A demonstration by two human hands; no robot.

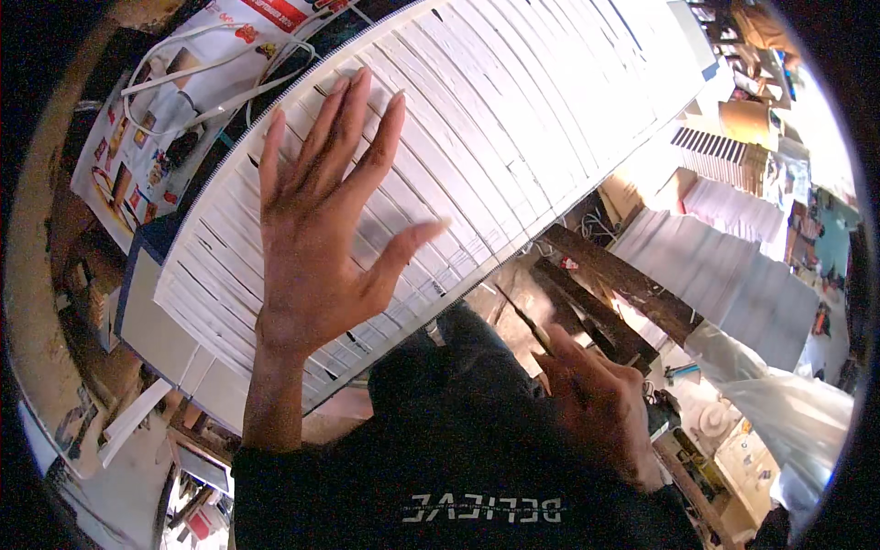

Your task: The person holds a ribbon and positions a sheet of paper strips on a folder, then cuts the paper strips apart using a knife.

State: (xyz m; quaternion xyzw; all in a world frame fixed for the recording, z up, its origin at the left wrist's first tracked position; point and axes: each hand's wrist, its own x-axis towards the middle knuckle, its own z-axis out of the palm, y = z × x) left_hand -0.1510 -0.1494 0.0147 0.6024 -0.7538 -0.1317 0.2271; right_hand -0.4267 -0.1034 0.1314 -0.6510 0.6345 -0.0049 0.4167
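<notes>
My left hand (321, 202) lies palm down with its fingers spread on a long white paper block (513, 110). Narrow strips run across the block with dark lines between them, and its long edges look finely toothed. At the lower right, my right hand (596, 394) is closed around a thin dark pointed tool (522, 313). The tool's tip points up and left, near the block's near edge but apart from it. The grip hides the tool's handle. A grey-blue board (151, 312) shows under the block's left end.
A white cord (170, 78) lies on a printed colourful sheet (119, 165) at the upper left. Stacks of paper (720, 275) stand to the right beside a dark wooden beam (632, 284). Clear plastic wrap (779, 412) hangs at the lower right.
</notes>
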